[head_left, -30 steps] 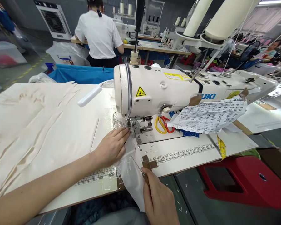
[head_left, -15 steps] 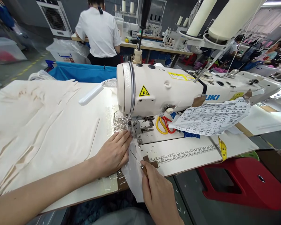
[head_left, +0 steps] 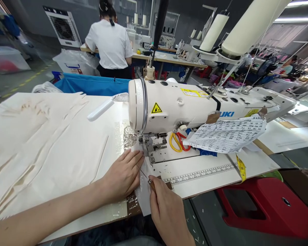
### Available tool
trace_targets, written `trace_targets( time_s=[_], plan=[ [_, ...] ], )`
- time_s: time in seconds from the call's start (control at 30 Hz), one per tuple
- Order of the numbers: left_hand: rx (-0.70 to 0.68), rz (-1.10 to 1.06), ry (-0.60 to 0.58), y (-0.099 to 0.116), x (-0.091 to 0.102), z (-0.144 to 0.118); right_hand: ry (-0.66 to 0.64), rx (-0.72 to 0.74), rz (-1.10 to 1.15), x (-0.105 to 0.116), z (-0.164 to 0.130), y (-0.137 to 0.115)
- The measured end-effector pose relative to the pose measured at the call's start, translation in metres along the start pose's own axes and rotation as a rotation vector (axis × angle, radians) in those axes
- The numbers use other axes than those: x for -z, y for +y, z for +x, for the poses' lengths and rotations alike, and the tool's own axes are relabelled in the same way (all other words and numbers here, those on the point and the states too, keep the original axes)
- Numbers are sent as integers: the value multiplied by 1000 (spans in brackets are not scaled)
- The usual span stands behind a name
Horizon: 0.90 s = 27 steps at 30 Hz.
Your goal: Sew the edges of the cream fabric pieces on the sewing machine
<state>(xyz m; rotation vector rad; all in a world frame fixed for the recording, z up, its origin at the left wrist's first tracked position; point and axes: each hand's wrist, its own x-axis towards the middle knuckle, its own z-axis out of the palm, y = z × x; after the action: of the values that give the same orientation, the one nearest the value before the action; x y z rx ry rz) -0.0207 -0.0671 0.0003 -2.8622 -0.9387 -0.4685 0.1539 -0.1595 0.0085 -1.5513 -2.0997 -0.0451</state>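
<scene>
The left hand (head_left: 123, 176) is lying flat, fingers extended, and is pressing a piece of white fabric (head_left: 143, 191) down on the table (head_left: 207, 174) just near of the presser foot (head_left: 146, 145) of the white sewing machine (head_left: 174, 106); its grip is open and is enclosing nothing. The right hand (head_left: 166, 213) is sitting at the near table edge, its grip closing around the handle of a thin metal awl (head_left: 145, 176), whose tip is pointing far-left toward the left fingertips and is resting on the fabric. The fabric is lying between both hands and is hanging over the near edge. Yellow-and-red scissors (head_left: 178, 141) are lying right of the foot, beside a printed paper sheet (head_left: 228, 133). A yellow tape measure (head_left: 241, 167) is draping off the right side. A person in a white shirt (head_left: 110, 42) is standing at a far table.
</scene>
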Motion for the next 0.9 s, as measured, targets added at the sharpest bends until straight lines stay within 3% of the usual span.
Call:
trace_targets(
  time_s=[0.23, 0.47, 0.7, 0.9],
  plan=[
    [18, -6, 1, -10, -4, 3, 18, -4, -12, -10, 7, 2],
    [129, 6, -50, -17, 2, 11, 21, -17, -38, -18, 19, 1],
    [89, 115, -9, -34, -8, 12, 10, -35, 37, -17, 27, -4],
    [70, 82, 14, -24, -3, 13, 60, -45, 39, -13, 21, -8]
  ],
)
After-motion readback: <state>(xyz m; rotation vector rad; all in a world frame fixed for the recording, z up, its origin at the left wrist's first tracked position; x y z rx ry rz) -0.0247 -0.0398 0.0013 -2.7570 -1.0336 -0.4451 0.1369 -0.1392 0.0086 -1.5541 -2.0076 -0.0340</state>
